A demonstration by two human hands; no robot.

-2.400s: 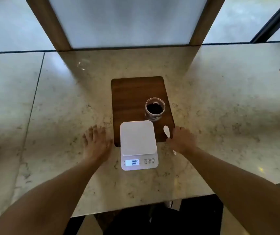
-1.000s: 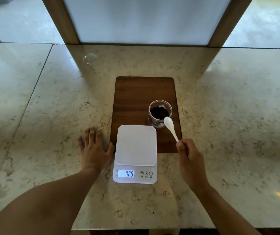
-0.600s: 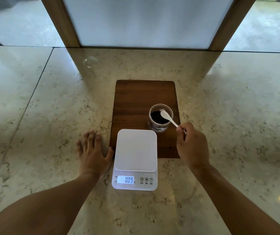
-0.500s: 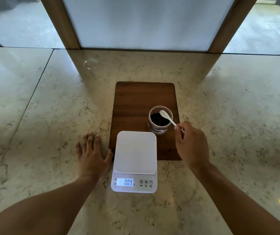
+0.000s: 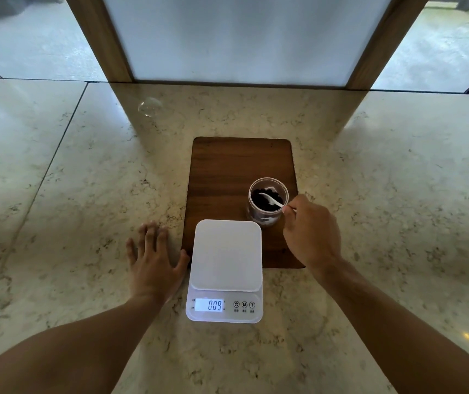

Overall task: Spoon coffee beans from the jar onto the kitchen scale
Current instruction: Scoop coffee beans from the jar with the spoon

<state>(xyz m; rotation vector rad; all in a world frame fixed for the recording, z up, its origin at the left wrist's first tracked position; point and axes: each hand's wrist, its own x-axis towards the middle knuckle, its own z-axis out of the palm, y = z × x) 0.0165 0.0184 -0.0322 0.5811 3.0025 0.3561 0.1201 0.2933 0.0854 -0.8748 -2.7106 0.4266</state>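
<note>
The right hand [image 5: 310, 234] pinches the handle end of a small white plastic spoon [image 5: 270, 199] between thumb and curled fingers [image 5: 291, 207]. From that pinch the spoon slants away to the left, and its bowl lies down among the dark coffee beans [image 5: 263, 199] inside the clear glass jar [image 5: 267, 201] — the jar's rim sits just beyond the fingertips, nearly touching them. The jar stands upright and lidless on the right part of a dark wooden board [image 5: 227, 172].

The left hand [image 5: 153, 265] rests palm-down on the marble countertop [image 5: 71, 194], fingers slightly spread and holding nothing. Its thumb reaches toward the near-left corner of the board, touching or almost touching it; which one cannot be told. Just to the right of that thumb lies the white digital kitchen scale [image 5: 226, 268], its far half over the board's near edge and its near half on the marble. The weighing platform is bare, with no beans on it, and the lit display [image 5: 210, 305] reads 0.09 — three round buttons sit beside it.
</note>
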